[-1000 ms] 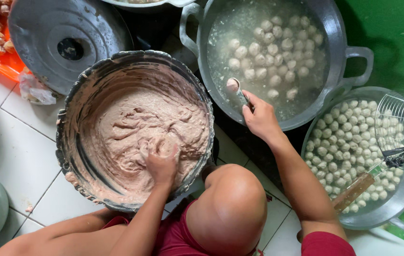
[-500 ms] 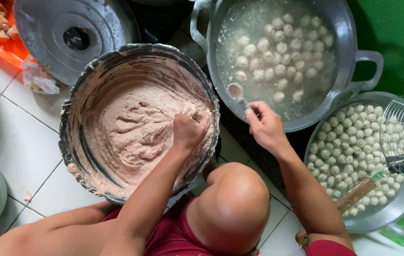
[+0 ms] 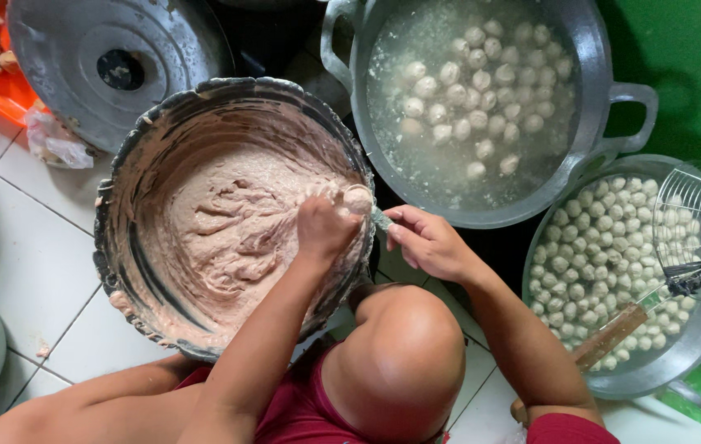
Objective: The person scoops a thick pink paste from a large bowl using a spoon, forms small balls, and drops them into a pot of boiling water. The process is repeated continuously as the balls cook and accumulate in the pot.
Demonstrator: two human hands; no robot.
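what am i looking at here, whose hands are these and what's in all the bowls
This is one picture, taken from above looking straight down at a person sitting on a tiled floor. No machine is involved, only two bare hands.

The left hand is closed around pinkish-brown paste and squeezes a small round ball out at the top of the fist. The right hand holds a spoon right next to that ball.

Under the left hand stands a big smeared bowl full of the same paste. Behind it, a metal pot holds cloudy water with pale balls floating in it. To the right, another metal basin is filled with many finished balls, and a wire skimmer with a wooden handle lies across it. A round pot lid lies at top left.
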